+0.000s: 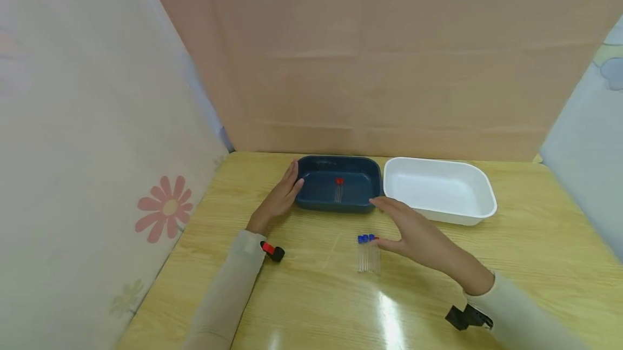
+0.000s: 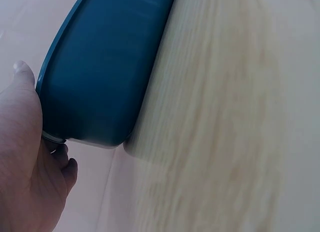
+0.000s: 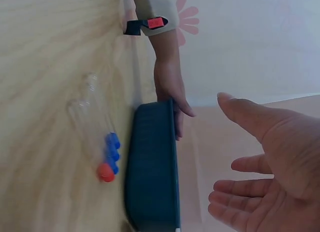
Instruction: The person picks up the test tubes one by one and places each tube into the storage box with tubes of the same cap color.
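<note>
From the head, the left hand grips the left end of the dark blue bin, its thumb lapped over the rim. The right hand holds nothing; its fingers and thumb are spread, the fingertips by the bin's near right corner. On the desk, in front of the bin, lie 3 blue-capped tubes and, at their right, 1 red-capped tube. Its cap shows just at the right thumb's tip. Inside the dark bin lie what look like 2 red-capped tubes side by side; the white bin stands just to the right. The step in hand seems to be steadying the bin while the right hand is free for the tubes.

From the left wrist, the thumb rests at the bin's rim and the fingers sit beyond its end; no tubes show here.

From the right wrist, the right hand is raised above the desk, empty and apart from the 4 tubes, which lie below it. A next move on them would likely call for lowering the hand and pinching just 1 tube without rolling its neighbours.
</note>
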Available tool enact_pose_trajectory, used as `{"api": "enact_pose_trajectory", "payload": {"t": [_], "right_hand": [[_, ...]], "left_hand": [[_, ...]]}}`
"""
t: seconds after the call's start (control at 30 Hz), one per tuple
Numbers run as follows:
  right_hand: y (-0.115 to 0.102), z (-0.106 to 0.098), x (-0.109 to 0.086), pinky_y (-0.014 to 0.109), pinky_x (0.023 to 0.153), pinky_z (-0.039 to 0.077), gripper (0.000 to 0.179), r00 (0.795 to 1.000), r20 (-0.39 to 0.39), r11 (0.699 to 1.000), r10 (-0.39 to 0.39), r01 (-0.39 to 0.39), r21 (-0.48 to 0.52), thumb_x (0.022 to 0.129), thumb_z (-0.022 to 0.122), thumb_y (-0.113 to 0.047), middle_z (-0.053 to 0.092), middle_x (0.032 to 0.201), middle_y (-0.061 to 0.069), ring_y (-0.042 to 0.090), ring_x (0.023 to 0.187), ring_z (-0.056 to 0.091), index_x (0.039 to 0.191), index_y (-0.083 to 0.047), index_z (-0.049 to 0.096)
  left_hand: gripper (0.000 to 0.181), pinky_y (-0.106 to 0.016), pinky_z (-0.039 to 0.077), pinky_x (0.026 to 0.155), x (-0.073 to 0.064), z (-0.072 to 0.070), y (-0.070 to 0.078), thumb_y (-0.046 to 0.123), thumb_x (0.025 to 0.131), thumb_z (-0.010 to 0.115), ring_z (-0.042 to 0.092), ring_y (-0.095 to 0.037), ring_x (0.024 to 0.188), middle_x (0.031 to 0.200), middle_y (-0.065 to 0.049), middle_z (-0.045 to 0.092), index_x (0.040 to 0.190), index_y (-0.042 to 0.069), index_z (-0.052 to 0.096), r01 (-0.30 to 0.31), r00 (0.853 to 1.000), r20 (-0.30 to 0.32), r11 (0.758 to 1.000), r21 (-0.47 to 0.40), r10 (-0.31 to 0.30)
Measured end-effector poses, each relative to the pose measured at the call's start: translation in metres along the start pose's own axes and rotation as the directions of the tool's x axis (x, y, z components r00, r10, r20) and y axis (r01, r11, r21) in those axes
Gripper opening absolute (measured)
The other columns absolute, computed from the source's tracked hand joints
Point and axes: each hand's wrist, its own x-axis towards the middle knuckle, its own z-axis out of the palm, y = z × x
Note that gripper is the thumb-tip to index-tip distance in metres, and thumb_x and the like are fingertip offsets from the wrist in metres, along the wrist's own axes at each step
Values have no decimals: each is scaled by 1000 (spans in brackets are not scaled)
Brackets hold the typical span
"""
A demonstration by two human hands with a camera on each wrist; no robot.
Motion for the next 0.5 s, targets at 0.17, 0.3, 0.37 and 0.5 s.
{"api": "enact_pose_trajectory", "payload": {"t": [0.17,0.3,0.37,0.5], "right_hand": [[7,6,-23,59,104,44,85,999,-21,1000,27,-26,15,84,85,-35,49,150,20,44,137,46,151,-2,45],[9,13,-33,59,103,45,85,998,-27,998,57,-56,33,83,86,-36,50,150,20,43,135,48,151,-4,46],[10,18,-36,58,102,46,84,998,-18,997,62,-61,41,83,86,-36,50,149,20,43,134,49,150,-5,47],[11,27,-41,56,103,46,82,998,7,998,59,-60,18,83,85,-38,51,148,18,40,134,51,149,-5,48]], "left_hand": [[72,-43,7,125,11,5,7,55,109,19,-6,-14,155,168,6,-15,162,15,-9,-18,1000,23,1000,3,18],[74,-44,8,124,10,5,6,54,110,20,-4,-17,155,169,4,-14,163,9,-5,-18,1000,17,1000,1,18],[74,-46,9,124,6,4,5,53,110,20,-3,-19,156,169,2,-13,163,7,-3,-9,1000,12,1000,2,9],[74,-48,10,124,-3,1,2,52,110,21,-2,-21,156,169,0,-12,163,5,-2,12,1000,8,1000,18,-12]]}}
